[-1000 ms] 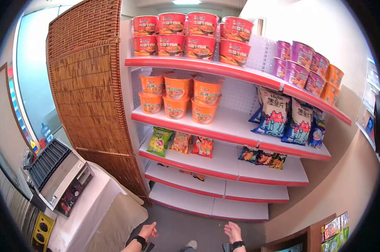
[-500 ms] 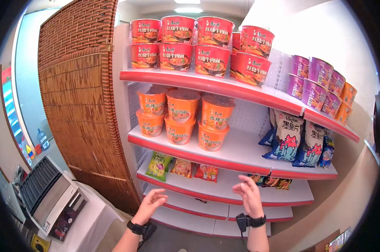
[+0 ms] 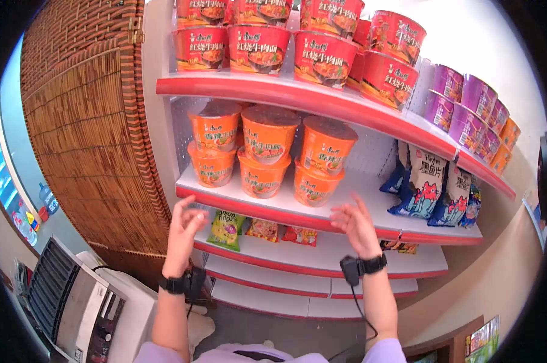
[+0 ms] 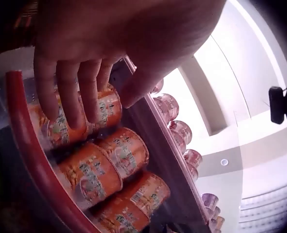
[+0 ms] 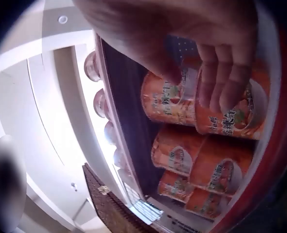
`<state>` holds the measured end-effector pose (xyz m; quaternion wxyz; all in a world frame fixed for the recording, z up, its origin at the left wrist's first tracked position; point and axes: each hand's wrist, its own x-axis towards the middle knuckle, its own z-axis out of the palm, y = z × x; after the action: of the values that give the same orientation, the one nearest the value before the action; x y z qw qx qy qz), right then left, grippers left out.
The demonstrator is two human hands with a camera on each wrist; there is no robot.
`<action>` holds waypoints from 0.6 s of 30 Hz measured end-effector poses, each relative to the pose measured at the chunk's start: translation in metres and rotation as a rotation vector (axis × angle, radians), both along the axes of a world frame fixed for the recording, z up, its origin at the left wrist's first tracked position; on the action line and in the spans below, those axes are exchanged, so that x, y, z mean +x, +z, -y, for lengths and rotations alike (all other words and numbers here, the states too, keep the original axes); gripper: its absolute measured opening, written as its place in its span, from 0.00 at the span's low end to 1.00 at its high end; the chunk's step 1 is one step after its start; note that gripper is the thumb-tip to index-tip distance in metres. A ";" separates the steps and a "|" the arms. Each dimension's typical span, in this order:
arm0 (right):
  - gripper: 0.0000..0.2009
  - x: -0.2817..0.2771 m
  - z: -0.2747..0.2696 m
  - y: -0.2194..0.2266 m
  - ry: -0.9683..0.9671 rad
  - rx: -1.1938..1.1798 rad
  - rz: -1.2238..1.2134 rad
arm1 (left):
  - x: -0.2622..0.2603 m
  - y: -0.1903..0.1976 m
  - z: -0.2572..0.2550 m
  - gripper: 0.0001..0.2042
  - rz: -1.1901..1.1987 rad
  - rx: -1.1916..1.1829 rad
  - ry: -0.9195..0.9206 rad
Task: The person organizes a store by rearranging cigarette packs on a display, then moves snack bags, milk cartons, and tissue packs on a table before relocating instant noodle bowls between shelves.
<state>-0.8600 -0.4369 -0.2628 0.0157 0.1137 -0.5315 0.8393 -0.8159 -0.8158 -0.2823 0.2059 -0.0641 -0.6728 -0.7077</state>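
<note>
Orange noodle cups (image 3: 264, 133) stand in stacks of two on a white shelf with a red edge (image 3: 243, 210). My left hand (image 3: 184, 233) is raised at the left before that shelf edge, its fingers loosely bent and holding nothing. To the right, my right hand (image 3: 356, 227) is lifted just below and right of the rightmost stack, fingers loose and nothing in them. In the left wrist view the hand (image 4: 109, 53) hangs in front of the orange cups (image 4: 87, 177); the right wrist view has the other hand (image 5: 192, 43) before the cups (image 5: 172, 99) too.
Red noodle cups (image 3: 325, 57) fill the shelf above, with purple cups (image 3: 470, 127) to its right. Chip bags (image 3: 422, 184) stand right of the orange cups, and small snack bags (image 3: 227, 230) lie one shelf lower. A wicker screen (image 3: 92, 133) and a grill-like appliance (image 3: 74, 296) are at the left.
Both hands have risen from low in the view to the height of the orange cups' shelf edge. The shelves appear nearer, and the forearms and sleeves now show.
</note>
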 end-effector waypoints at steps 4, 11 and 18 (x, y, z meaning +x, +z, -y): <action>0.38 -0.027 0.013 0.003 -0.081 0.130 0.057 | -0.038 -0.006 0.019 0.13 0.120 -0.448 -0.134; 0.39 -0.033 0.026 -0.016 -0.119 0.113 0.063 | -0.101 -0.198 0.017 0.26 0.302 -1.253 -0.242; 0.35 -0.039 0.009 -0.016 -0.183 0.169 0.033 | -0.143 -0.247 -0.007 0.33 0.318 -1.466 0.023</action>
<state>-0.8995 -0.4460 -0.2784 0.0739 0.0516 -0.6089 0.7881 -0.9592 -0.8091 -0.5290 0.0180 -0.0745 -0.9941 -0.0767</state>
